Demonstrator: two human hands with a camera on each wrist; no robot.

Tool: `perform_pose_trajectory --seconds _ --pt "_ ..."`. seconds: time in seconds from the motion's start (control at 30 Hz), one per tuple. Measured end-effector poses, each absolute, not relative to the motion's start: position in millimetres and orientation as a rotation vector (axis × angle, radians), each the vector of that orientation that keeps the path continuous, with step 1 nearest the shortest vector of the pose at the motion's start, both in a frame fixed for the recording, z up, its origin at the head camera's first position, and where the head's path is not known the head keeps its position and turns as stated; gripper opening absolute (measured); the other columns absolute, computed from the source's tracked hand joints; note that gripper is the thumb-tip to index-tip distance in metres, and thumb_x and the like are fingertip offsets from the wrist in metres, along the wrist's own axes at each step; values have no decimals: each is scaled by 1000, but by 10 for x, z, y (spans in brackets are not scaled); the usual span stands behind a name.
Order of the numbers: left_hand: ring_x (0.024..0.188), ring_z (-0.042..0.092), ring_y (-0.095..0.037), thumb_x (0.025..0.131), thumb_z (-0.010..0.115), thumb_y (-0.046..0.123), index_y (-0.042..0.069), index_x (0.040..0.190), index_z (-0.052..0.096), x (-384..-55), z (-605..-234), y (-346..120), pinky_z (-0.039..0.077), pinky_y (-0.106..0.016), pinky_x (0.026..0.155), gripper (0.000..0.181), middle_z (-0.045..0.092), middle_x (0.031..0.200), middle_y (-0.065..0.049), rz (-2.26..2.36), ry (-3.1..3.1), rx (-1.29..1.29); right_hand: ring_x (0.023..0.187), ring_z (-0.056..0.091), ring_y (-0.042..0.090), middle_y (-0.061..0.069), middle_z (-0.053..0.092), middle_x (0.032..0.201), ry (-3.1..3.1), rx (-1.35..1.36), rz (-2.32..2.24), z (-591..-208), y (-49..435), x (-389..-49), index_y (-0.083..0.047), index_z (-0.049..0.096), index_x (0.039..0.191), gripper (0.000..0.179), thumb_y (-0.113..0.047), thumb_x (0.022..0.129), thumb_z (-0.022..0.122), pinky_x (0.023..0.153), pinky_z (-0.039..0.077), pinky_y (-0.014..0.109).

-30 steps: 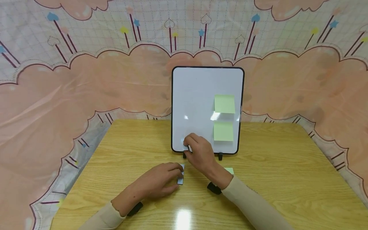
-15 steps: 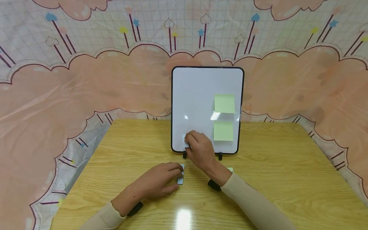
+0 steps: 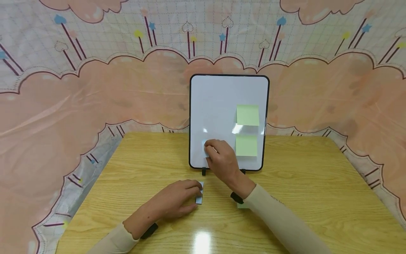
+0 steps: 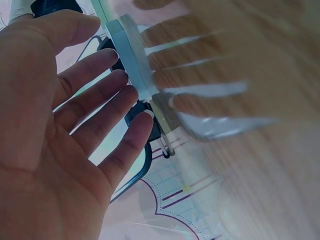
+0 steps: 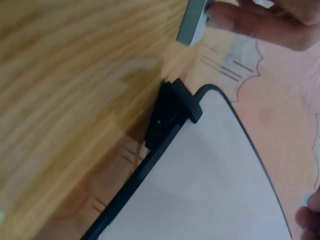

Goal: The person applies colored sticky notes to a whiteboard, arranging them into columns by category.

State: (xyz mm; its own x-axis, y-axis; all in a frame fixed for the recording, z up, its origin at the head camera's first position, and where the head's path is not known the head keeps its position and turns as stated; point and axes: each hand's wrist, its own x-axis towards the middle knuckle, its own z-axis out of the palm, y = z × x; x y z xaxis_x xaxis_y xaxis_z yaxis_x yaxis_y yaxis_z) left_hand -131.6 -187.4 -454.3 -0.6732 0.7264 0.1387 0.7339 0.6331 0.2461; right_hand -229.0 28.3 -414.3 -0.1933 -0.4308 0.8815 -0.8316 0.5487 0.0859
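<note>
In the head view my right hand point(image 3: 221, 157) is at the lower left of an upright whiteboard point(image 3: 219, 102). It pinches a light blue sticky note point(image 3: 204, 149), which overlaps the board; much of the note is behind the fingers. My left hand point(image 3: 176, 197) lies low on the table with its fingers over a blue sticky note pad point(image 3: 199, 199). In the left wrist view those fingers are spread and gently bent, fingertips at the face of the pad point(image 4: 127, 55), the thumb point(image 4: 82, 27) near its end. The right wrist view shows only the right fingertips point(image 5: 312, 205).
Two green sticky notes point(image 3: 247, 115) hang one above the other on the board's right side. Black feet point(image 3: 204, 171) hold the board on the wooden table point(image 3: 142, 165). Under my right forearm, green paper point(image 3: 242, 205) shows partly. A patterned cloth point(image 3: 142, 91) hangs behind.
My right hand has risen a little along the board, carrying the blue sticky note up with it. The left hand has stayed on the pad.
</note>
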Motion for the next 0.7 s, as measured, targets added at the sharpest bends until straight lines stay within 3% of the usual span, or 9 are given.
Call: perform_pose_trajectory --seconds 0.37,0.7 --pt "124 62 -12 102 72 32 20 122 71 -1313 -4574 -1887 53 -35 105 23 63 137 5 -445 -2796 -1264 81 67 26 11 70 102 -1768 1051 469 -4087 311 -2391 -1 70 90 15 12 84 75 69 57 38" --pt "125 62 -12 102 72 32 21 122 70 -1299 -4575 -1893 53 -35 106 23 62 137 6 -456 -2806 -1257 82 69 30 13 70 101 -1647 1019 464 -3987 283 -2535 2 71 90 16 15 82 74 77 61 41"
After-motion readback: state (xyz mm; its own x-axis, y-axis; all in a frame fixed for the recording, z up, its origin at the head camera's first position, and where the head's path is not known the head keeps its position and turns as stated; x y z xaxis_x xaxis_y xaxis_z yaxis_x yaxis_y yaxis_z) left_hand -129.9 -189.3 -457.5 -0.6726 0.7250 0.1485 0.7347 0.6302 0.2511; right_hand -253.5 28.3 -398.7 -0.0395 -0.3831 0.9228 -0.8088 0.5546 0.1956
